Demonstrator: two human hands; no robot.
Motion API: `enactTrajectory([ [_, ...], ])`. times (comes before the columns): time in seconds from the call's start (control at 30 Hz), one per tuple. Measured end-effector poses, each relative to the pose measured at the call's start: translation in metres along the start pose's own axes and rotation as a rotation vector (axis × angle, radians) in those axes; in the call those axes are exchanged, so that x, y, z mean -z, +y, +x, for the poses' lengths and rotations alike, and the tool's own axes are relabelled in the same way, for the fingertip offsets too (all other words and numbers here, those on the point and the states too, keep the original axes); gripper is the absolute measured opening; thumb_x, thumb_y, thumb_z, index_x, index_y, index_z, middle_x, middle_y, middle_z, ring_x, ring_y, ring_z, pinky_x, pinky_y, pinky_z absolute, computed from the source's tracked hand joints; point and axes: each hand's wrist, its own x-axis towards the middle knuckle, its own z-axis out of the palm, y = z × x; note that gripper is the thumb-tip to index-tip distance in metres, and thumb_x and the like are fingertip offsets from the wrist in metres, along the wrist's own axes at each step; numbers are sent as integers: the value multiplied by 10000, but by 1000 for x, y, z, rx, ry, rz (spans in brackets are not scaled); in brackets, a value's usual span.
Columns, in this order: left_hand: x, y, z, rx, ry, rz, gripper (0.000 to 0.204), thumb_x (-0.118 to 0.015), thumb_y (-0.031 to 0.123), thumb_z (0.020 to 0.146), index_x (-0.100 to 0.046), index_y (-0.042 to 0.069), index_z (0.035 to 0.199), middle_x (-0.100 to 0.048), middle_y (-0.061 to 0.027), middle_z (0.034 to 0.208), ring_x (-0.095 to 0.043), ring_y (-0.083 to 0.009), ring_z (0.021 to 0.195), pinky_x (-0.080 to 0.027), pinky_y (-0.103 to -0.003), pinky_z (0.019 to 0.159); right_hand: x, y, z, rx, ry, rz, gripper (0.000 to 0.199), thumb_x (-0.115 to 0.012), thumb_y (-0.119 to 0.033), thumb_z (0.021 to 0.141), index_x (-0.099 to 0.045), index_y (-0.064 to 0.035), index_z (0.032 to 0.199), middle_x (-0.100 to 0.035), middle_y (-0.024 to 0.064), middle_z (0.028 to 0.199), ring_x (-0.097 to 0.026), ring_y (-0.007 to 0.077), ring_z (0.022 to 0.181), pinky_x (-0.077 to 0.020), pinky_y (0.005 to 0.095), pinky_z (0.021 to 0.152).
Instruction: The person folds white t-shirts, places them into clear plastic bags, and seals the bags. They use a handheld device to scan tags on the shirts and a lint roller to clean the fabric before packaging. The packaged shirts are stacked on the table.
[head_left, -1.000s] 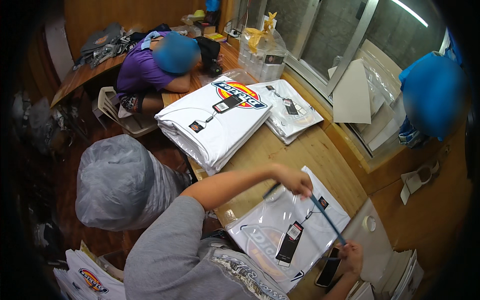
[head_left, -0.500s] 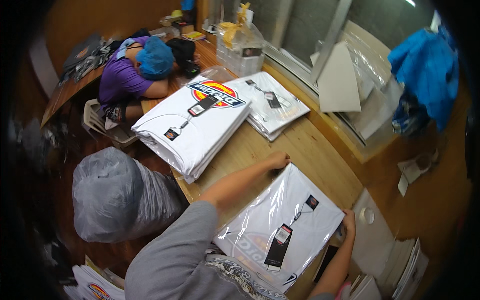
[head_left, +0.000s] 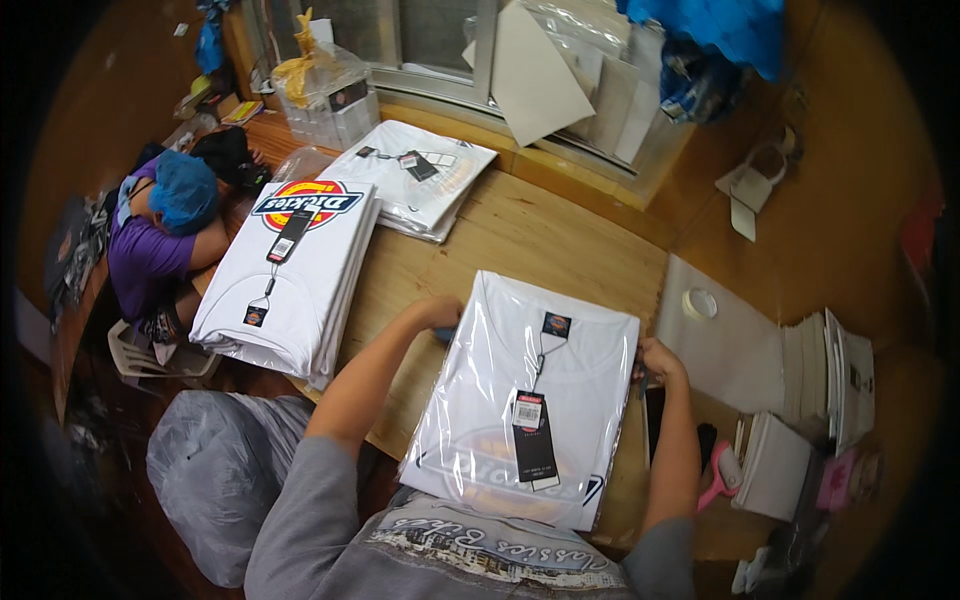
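A folded white T-shirt in a clear plastic bag [head_left: 590,400] lies in front of me, tilted toward my body, with its neckline at the far end. A black hang tag [head_left: 534,445] on a cord shows through the plastic. At its far left edge my left hand [head_left: 440,312] is closed, the fingertips partly hidden by the bag. My right hand [head_left: 657,360] grips the opposite edge with curled fingers. To the left sits a stack of folded white T-shirts [head_left: 335,255], the top one tagged. Behind it, bagged white T-shirts [head_left: 455,165] form another pile.
A person in purple [head_left: 150,250] with a blue cap leans on the table at far left. A grey plastic sack [head_left: 215,470] stands by the wooden table [head_left: 560,225]. At right are a tape roll [head_left: 699,303], a pink-handled tool [head_left: 718,475] and stacked white sheets [head_left: 775,465].
My view has swung to the right, so the surroundings appear farther left. The bagged T-shirt now sits straighter before me, with both hands still at its edges.
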Motion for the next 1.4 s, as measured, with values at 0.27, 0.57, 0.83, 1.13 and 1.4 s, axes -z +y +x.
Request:
enactTrajectory([
  [0.27,-6,-3,-135,-8,-405,-74,226,-466,209,820,-613,70,718,-545,-36,583,-495,-134,581,-387,-275,576,-40,-7,-77,-51,-255,-631,112,-482,-22,691,-568,48,675,-564,92,554,-492,149,439,-400,283,429],
  [0.57,-40,-7,-159,-328,69,-1336,260,-551,181,797,-552,-17,964,-569,-90,963,-470,-221,1027,-302,-348,929,-23,72,-130,101,-24,-439,111,-579,-95,737,-634,-25,802,-551,74,556,-471,142,475,-404,279,496],
  [0.83,-85,-24,-133,-179,495,-1968,452,-515,-47,736,-392,69,1156,-481,-25,780,-506,-171,724,-403,-341,821,-24,63,-157,15,130,-123,180,-488,-123,821,-588,-7,727,-488,-2,523,-444,60,479,-350,197,442],
  [1.13,8,47,-173,-742,667,-1490,340,-461,-45,781,-366,185,1013,-355,5,660,-315,-63,522,-345,-219,534,-102,97,-94,247,283,368,207,-392,-171,891,-539,-26,896,-556,12,835,-521,85,726,-436,232,657],
  [1.4,21,166,-150,-289,322,-1845,91,-422,76,845,-508,107,841,-320,23,645,-246,-52,499,-232,-162,403,-144,95,-83,271,523,180,199,-354,-31,840,-542,26,877,-554,28,775,-479,69,698,-398,198,642],
])
